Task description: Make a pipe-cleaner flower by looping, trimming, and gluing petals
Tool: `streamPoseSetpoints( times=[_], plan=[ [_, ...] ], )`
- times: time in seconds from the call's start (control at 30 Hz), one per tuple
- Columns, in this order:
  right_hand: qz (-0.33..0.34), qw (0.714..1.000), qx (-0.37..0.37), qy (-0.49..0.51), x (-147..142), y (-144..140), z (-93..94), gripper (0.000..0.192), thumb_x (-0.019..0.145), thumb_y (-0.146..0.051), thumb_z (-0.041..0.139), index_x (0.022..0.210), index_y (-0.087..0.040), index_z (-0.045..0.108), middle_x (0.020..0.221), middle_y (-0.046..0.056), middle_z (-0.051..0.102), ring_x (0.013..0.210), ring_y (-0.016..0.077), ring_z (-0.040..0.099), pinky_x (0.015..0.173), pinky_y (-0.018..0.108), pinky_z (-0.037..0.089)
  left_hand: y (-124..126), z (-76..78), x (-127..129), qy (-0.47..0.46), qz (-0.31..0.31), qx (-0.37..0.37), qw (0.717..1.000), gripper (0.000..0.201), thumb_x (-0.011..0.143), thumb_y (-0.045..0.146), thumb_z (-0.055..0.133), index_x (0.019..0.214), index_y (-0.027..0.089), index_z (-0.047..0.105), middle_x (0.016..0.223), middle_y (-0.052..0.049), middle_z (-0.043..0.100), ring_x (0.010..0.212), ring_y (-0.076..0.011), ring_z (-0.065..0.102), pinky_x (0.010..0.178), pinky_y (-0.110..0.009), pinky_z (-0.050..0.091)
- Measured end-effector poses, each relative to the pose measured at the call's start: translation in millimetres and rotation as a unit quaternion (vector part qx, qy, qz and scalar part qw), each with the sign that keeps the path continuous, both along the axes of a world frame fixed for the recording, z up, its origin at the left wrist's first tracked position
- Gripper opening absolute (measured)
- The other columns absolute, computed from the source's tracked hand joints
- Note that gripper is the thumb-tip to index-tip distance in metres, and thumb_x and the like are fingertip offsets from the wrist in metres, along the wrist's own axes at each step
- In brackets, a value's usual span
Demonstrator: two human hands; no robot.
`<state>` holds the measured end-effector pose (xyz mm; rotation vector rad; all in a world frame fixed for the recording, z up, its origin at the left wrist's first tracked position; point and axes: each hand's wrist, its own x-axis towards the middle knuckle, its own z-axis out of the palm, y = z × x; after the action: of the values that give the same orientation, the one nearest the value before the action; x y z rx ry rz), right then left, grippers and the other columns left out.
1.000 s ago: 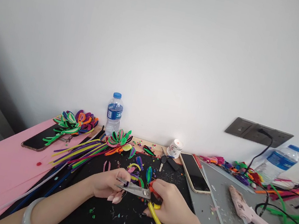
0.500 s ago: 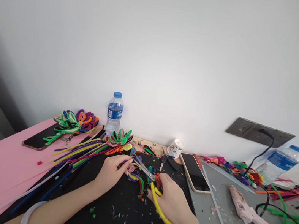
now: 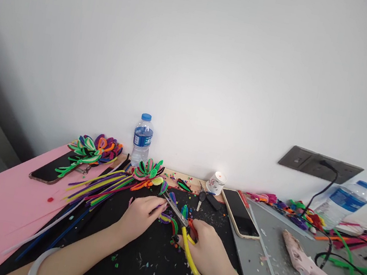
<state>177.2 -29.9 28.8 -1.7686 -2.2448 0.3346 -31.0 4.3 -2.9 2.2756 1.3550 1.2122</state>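
Gripping yellow-handled scissors (image 3: 187,237) in right hand (image 3: 207,255), fingers closed round handles; left hand (image 3: 139,215) pinching small pipe-cleaner piece (image 3: 165,218) on black mat (image 3: 132,266) of desk. Piece likely light, soft, bendy; best pinched near cut end. Loose pipe cleaners (image 3: 100,187) lying nearby.

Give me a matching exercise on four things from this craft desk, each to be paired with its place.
Things:
1. scissors
2. glue gun
3. small water bottle
4. dark phone

Places:
A. on the pink sheet at the far left
B. standing against the wall, behind the pipe cleaner flowers
C. in the right hand, over the black mat
D. lying on the grey surface at the right

Pairs: 1-C, 2-D, 3-B, 4-A
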Motion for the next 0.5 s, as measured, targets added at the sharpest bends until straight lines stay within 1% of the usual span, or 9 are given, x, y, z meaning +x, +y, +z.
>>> streamPoseSetpoints(
  times=[0.1, 0.33, 0.5],
  plan=[
    [-0.004, 1.000, -0.007, -0.003, -0.5, -0.3, 1.3, 0.031, 0.071, -0.043, 0.057, 0.059, -0.019, 0.042, 0.060, -0.002, 0.050, 0.051, 0.0109, 0.040, 0.046, 0.022, 0.019, -0.1, 0.5, 0.2, 0.009, -0.002, 0.003, 1.000, 0.018, 0.083, 0.021, 0.045, 0.086, 0.020, 0.062, 0.081, -0.003, 0.067, 0.071, -0.0145, 0.062, 0.068, -0.023, 0.046],
    [0.000, 1.000, 0.008, -0.013, -0.4, -1.2, 2.8, 0.029, 0.069, -0.044, 0.059, 0.064, -0.019, 0.045, 0.065, -0.001, 0.053, 0.054, 0.0125, 0.045, 0.048, 0.022, 0.021, -0.7, 3.7, -1.0, 0.009, 0.017, -0.011, 1.000, 0.018, 0.084, 0.025, 0.044, 0.084, 0.020, 0.062, 0.081, -0.004, 0.067, 0.070, -0.0152, 0.062, 0.071, -0.024, 0.046],
    [0.003, 1.000, 0.008, -0.011, -1.0, -1.6, 1.7, 0.030, 0.069, -0.044, 0.059, 0.063, -0.019, 0.044, 0.065, -0.001, 0.052, 0.054, 0.0122, 0.044, 0.048, 0.022, 0.020, -1.0, 3.5, -0.7, 0.015, 0.012, -0.017, 1.000, 0.019, 0.083, 0.023, 0.044, 0.085, 0.020, 0.063, 0.081, -0.004, 0.068, 0.072, -0.0158, 0.062, 0.070, -0.024, 0.046]
  ],
)
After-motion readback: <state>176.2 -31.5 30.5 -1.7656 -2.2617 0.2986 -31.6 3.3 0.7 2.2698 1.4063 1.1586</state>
